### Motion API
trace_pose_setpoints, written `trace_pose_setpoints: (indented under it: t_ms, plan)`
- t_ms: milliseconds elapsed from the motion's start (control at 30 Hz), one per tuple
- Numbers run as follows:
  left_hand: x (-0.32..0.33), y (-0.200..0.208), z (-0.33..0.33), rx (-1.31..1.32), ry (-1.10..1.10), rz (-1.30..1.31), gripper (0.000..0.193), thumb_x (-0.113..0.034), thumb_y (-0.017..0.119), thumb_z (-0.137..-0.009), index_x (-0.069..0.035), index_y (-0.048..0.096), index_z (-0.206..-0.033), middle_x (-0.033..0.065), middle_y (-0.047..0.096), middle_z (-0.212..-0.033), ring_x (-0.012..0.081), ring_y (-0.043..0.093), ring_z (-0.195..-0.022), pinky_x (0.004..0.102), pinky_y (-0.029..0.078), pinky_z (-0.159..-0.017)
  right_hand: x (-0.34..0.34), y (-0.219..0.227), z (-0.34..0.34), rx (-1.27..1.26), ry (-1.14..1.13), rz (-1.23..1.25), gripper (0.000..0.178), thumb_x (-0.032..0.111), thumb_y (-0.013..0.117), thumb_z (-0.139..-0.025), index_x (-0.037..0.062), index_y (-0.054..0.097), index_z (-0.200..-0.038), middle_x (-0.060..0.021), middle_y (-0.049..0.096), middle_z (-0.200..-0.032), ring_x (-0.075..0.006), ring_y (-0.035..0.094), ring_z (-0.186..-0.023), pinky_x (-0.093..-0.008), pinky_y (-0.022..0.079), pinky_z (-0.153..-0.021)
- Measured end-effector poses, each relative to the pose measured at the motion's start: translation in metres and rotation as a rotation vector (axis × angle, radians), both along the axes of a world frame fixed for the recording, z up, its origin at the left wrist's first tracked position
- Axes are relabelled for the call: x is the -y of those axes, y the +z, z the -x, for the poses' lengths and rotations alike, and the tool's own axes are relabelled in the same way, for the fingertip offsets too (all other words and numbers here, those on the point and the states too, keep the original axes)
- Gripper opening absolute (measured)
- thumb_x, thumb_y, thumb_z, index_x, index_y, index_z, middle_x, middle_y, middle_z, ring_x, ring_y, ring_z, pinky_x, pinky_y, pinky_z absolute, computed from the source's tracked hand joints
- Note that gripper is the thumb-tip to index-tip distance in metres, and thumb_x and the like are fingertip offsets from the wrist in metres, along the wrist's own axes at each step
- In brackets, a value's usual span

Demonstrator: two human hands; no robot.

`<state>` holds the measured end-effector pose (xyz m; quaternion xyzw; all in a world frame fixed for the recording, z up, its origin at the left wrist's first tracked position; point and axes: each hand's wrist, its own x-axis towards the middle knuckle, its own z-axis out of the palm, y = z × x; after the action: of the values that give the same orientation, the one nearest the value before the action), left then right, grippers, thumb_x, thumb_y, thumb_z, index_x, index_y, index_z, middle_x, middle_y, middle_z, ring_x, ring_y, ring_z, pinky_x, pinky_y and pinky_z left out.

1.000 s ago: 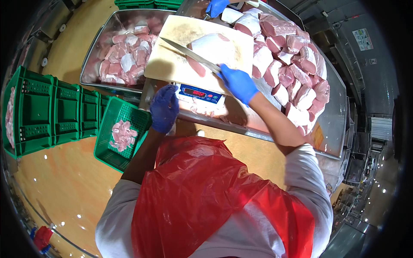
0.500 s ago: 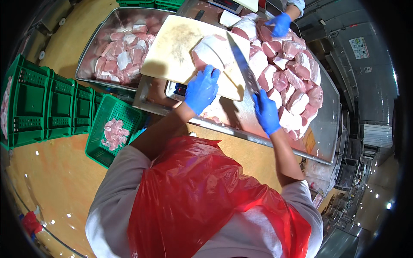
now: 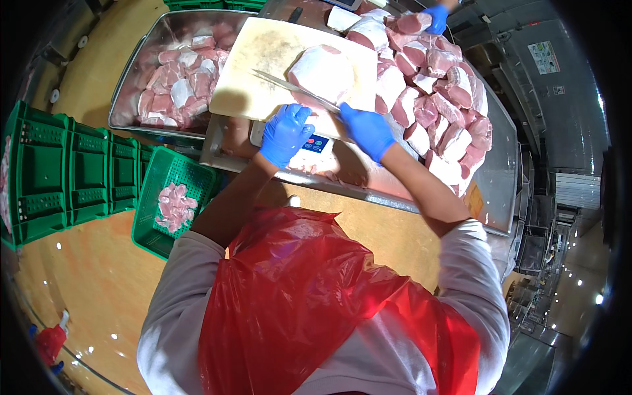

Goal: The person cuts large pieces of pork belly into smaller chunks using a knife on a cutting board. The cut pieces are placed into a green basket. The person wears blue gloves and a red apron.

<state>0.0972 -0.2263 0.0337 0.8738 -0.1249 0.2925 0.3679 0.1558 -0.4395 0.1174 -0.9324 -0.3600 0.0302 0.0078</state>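
My right hand [image 3: 367,133], in a blue glove, grips a long knife [image 3: 289,86] by its handle. The blade points left across the white cutting board [image 3: 247,59], along the near side of a large pale-pink, fat-covered piece of meat [image 3: 322,71]. At the board's front edge, my gloved left hand [image 3: 287,136] is closed with the fingers curled in. Whatever it may hold is hidden. Just beside that hand shows a scale [image 3: 316,143] with a blue button panel, partly under the board.
Right of the board, a large heap of meat pieces [image 3: 441,122] covers the steel table [image 3: 497,171]; a co-worker's gloved hand [image 3: 437,18] touches its far end. A steel tub [image 3: 125,99] of meat stands left. Green crates [image 3: 89,161] and a green basket [image 3: 146,220] of scraps sit lower left.
The knife has swung from the board's right side to across its middle, blade now leftward. My left hand has drawn back from the meat. The co-worker's hand has moved farther away.
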Motion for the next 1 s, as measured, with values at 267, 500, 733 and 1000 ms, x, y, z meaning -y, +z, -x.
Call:
trace_pose_setpoints:
  t_ms: [267,500,733,1000]
  plan:
    - [-0.084,0.019,0.067,0.004,0.074,0.188,0.023,-0.010,0.078,-0.078,-0.005,0.070,-0.099,0.0108,0.067,-0.093,0.0303,0.067,-0.086,0.0390,0.054,-0.076,0.110,0.092,0.022,-0.157,-0.079,0.384,0.023,0.019,0.053,-0.100,0.0024,0.054,-0.116,-0.0217,0.068,-0.080,-0.0415,0.068,-0.071,-0.0515,0.053,-0.062]
    - [-0.252,-0.101,0.210,-0.703,0.381,-0.064,0.032,-0.011,0.070,-0.082,-0.003,0.064,-0.113,0.0202,0.066,-0.102,0.0410,0.065,-0.094,0.0468,0.053,-0.085,0.120,0.016,0.093,-0.132,-0.549,-0.555,0.025,0.016,0.061,-0.101,-0.0052,0.058,-0.114,-0.0202,0.067,-0.074,-0.0297,0.066,-0.059,-0.0392,0.049,-0.055]
    - [-0.261,0.023,0.036,-0.300,0.346,-0.134,0.038,-0.019,0.065,-0.093,-0.003,0.063,-0.127,0.0208,0.066,-0.124,0.0351,0.069,-0.104,0.0394,0.055,-0.090,0.072,-0.003,0.083,-0.046,-0.640,-0.872,0.025,0.022,0.057,-0.104,-0.0031,0.059,-0.107,-0.0160,0.064,-0.066,-0.0241,0.064,-0.056,-0.0364,0.047,-0.053]
    - [-0.082,0.134,-0.110,-0.186,-0.040,-0.886,0.041,-0.037,0.066,-0.083,-0.013,0.074,-0.116,0.0297,0.058,-0.133,0.0429,0.053,-0.129,0.0443,0.046,-0.104,0.076,0.025,0.085,-0.037,-0.716,-1.167,0.026,0.023,0.057,-0.105,-0.0001,0.063,-0.117,-0.0019,0.060,-0.064,-0.0052,0.051,-0.050,-0.0247,0.041,-0.045]
